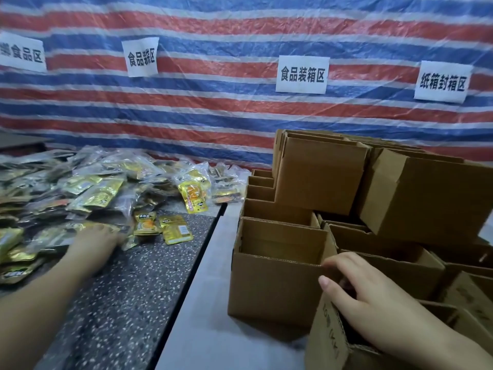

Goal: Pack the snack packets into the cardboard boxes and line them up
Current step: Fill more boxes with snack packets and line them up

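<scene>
the snack packets (88, 188) are heaped at nine to ten o'clock on the dark speckled table (128, 297), where the left hand (93, 243) is laid flat at the heap's near edge, fingers stretched forward and pressed on or into the packets; whether any packet is actually pinched cannot be told, as the fingertips are blurred and partly buried. two loose yellow packets (174, 228) are seen just beside that hand, toward twelve o'clock of it, apart from the main pile. the right hand (354, 287) is set at four o'clock on the nearest open box (277, 287), fingers curled over its right corner with the thumb outside the wall, so the box is judged to be steadied while the other hand fetches. the box is stood upright with its mouth open and nothing is visible inside. more cardboard boxes (416, 193) are stacked behind it from one to three o'clock, some tilted, leaving little room on that side. a pale table (197, 297) carries the boxes, and a bare strip is left between the box and the seam with the dark surface; that strip is judged the freest path for packets to be carried across. the striped tarp (213, 108) closes the far edge at twelve o'clock.
</scene>
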Demonstrator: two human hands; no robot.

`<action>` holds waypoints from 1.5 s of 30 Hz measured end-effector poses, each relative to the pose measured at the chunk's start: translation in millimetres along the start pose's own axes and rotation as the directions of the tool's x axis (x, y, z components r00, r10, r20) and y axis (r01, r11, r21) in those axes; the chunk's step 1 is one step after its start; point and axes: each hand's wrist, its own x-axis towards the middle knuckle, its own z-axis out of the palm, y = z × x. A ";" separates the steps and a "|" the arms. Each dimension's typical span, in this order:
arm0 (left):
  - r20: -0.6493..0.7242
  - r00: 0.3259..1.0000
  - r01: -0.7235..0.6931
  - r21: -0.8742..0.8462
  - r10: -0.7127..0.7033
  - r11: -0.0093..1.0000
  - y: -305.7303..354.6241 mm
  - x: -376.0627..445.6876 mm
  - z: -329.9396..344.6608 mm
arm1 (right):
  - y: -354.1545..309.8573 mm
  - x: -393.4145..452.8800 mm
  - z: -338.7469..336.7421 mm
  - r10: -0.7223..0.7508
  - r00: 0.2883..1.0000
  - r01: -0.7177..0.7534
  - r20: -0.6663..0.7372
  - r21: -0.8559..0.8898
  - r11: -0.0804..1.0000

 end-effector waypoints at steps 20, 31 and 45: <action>-0.279 0.817 -0.173 -0.954 -0.506 0.246 47.7 -99.8 -189.2 | -17.2 6.2 -22.6 -0.058 0.974 0.110 -0.218 0.233 0.966; -0.270 0.905 -0.406 -0.781 -0.330 -0.476 132.7 -166.6 -384.2 | -50.2 -3.1 -90.2 -0.335 0.927 0.332 -0.168 0.782 0.527; -0.297 0.901 -0.430 -0.707 -0.316 -0.561 215.1 -167.4 -430.2 | 10.8 -46.4 -124.4 -0.437 0.898 0.129 -0.045 0.978 0.165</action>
